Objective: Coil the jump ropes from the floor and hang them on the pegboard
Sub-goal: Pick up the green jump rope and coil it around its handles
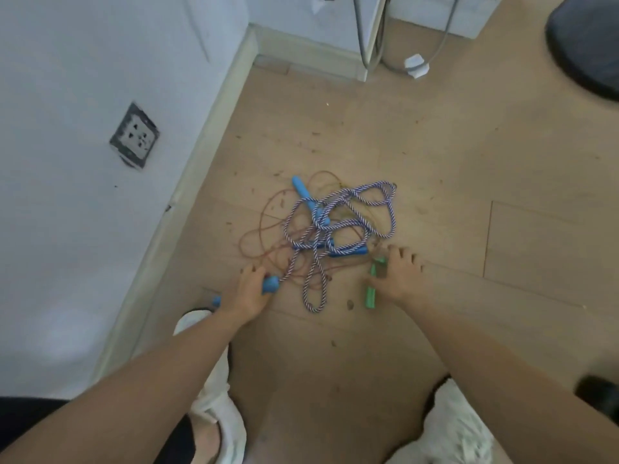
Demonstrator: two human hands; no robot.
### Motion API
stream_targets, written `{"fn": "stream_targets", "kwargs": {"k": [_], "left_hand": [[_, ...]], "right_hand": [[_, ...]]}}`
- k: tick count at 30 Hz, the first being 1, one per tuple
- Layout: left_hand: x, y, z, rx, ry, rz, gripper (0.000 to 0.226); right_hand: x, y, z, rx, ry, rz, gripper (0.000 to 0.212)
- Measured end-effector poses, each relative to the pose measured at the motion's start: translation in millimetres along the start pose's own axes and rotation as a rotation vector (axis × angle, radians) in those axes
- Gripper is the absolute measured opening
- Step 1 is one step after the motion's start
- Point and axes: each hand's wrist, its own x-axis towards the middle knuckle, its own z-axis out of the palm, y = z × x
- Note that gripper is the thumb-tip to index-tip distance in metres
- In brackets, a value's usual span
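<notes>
The left hand [244, 293] is curling its fingers round a blue handle [270, 284], gripping it low over the floor with both ends of the handle sticking out of the fist. The right hand [400, 276] is lying with its fingers spread and mostly straight, not closed on anything. Its thumb is sitting against a green handle [371, 294] that is resting on the boards; whether the thumb is pressing it, I cannot tell.

Between the two hands, the jump ropes are lying in one tangled heap on the floor. A blue-and-white striped rope [338, 224] is looping over itself, and one long loop is reaching back toward the person. A thin red rope [262, 226] is trailing out in wide curves on the wall side of the heap. Three more blue handles are showing in the tangle: the farthest one [300, 187], one in the middle [321, 216] and one [348, 252] near the right fingertips.

The floor [469, 182] is pale wood-look planking, and small dark crumbs are lying scattered over it. A white wall [67, 212] is running along the left with a pale baseboard [201, 155], and a wall socket [134, 135] is sitting in it. Grey cables and a white adapter [416, 65] are lying by the far wall. A white fuzzy slipper [459, 426] is showing below the right arm.
</notes>
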Motion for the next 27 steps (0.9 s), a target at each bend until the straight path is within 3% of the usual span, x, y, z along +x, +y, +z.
{"fn": "stream_targets", "kwargs": {"k": [3,8,10,13,16,20,22,27], "left_hand": [[3.8,1.7,1.4,-0.077,0.081,-0.027,0.039],[24.5,-2.4,-18.2,-0.419,0.307,-0.265,0.043],[24.4,2.5,-28.2,-0.398,0.304,-0.245,0.044],[15.4,25.7,-33.6,-0.385,0.329,-0.116,0.044],[9.5,59.2,-31.0,-0.367,0.246,0.167,0.039],[-3.8,116.1,-31.5,-0.168,-0.047,0.442,0.069],[-9.1,140.7,-32.5,-0.16,-0.157,0.526,0.076],[-27.6,173.8,-51.2,-0.259,-0.209,0.519,0.015]], "right_hand": [[-0.9,7.0,18.4,-0.05,0.048,0.02,0.094],[-8.3,19.3,30.6,-0.037,0.07,-0.025,0.039],[-13.6,23.5,27.8,0.021,0.012,-0.055,0.028],[-24.4,20.1,17.8,0.107,-0.085,-0.09,0.027],[-38.0,9.2,-6.2,0.149,-0.161,-0.206,0.021],[-67.9,-6.6,-65.0,0.237,-0.102,-0.351,0.012],[-86.8,-11.3,-91.3,0.229,-0.083,-0.42,0.018],[-124.4,-13.6,-150.0,0.398,0.034,-0.38,0.011]]}}
